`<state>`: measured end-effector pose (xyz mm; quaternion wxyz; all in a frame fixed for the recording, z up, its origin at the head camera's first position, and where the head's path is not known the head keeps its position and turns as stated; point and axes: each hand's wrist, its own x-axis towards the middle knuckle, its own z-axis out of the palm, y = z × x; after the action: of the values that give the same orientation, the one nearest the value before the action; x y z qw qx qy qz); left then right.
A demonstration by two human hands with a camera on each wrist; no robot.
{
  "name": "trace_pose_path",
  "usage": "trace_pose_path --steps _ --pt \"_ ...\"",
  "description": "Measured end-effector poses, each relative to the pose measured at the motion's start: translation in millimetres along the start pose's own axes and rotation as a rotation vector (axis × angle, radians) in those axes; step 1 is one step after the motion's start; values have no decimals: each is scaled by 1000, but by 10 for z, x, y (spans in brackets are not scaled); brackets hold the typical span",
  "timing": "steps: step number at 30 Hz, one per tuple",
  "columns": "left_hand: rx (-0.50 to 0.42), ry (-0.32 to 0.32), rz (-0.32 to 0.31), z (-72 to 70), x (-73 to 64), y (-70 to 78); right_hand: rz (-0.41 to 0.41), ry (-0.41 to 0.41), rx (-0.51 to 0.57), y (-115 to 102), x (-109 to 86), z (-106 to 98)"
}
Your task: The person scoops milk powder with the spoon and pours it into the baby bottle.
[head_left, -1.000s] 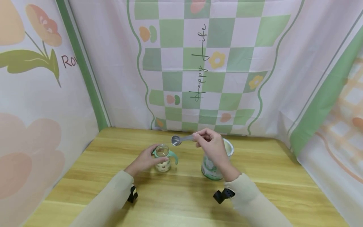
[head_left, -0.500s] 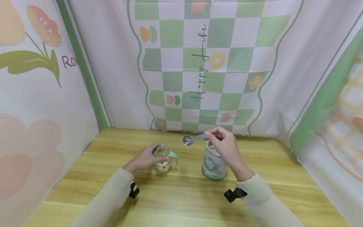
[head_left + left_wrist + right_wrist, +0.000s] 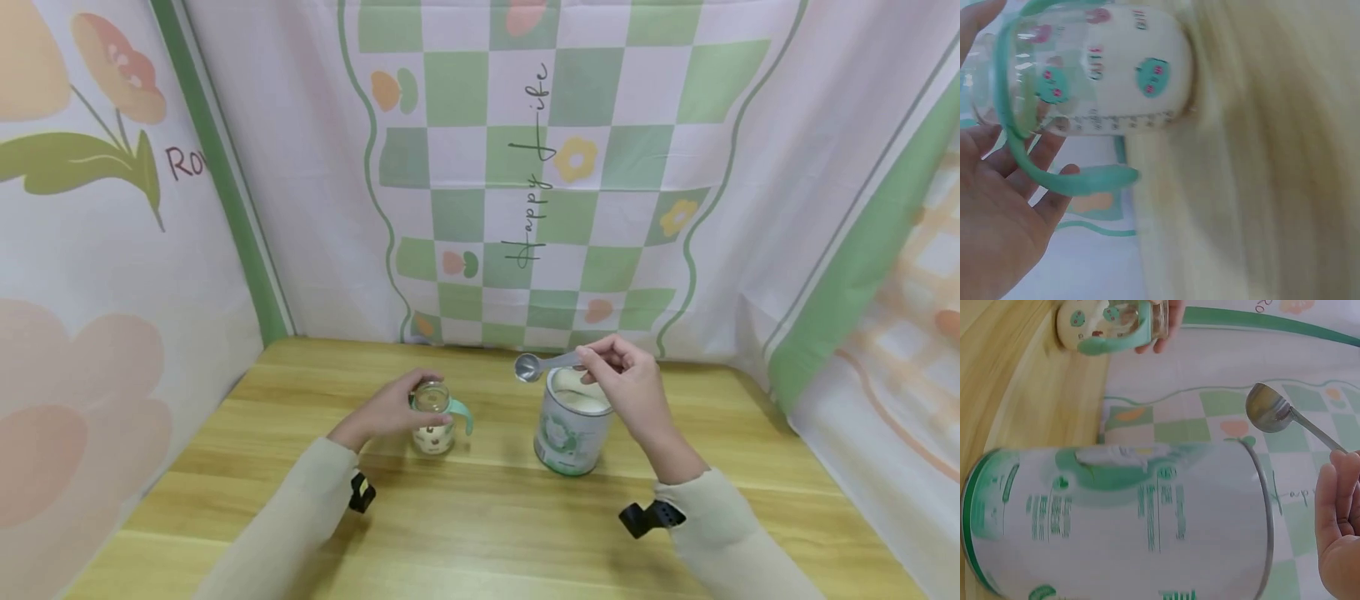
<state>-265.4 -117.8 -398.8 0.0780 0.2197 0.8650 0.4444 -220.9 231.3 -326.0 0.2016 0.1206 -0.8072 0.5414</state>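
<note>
My left hand (image 3: 384, 411) grips a clear baby bottle (image 3: 433, 439) from its left side, thumb across the front. The bottle is uncapped, with a mint-green collar and handles; in the left wrist view a milky white filling shows in its lower part behind printed measure marks. Between thumb and fingers, my right hand (image 3: 633, 392) pinches the handle of a metal measuring spoon (image 3: 528, 367). Its bowl hangs above and just left of the rim of an open milk powder can (image 3: 567, 437). Pale powder (image 3: 581, 402) is visible inside, partly hidden by the hand.
Bottle and can stand apart on a wooden table (image 3: 465, 533), the can to the right. Close behind the table's back edge hangs a green-and-white checked curtain (image 3: 517, 167). Other printed cloths close off both sides. A black strap device (image 3: 651, 518) sits at the right wrist.
My right hand has carried the spoon rightward, from near the bottle to the can, uncovering more of the can's opening. My left hand stays on the bottle with little movement.
</note>
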Motion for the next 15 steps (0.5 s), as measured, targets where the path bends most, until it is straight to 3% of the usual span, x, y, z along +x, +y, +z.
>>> trace_pose_path --steps 7,15 --pt "74 23 110 6 125 222 -8 40 10 31 -15 -159" --pt "97 6 182 120 283 525 -28 48 3 120 -29 -321"
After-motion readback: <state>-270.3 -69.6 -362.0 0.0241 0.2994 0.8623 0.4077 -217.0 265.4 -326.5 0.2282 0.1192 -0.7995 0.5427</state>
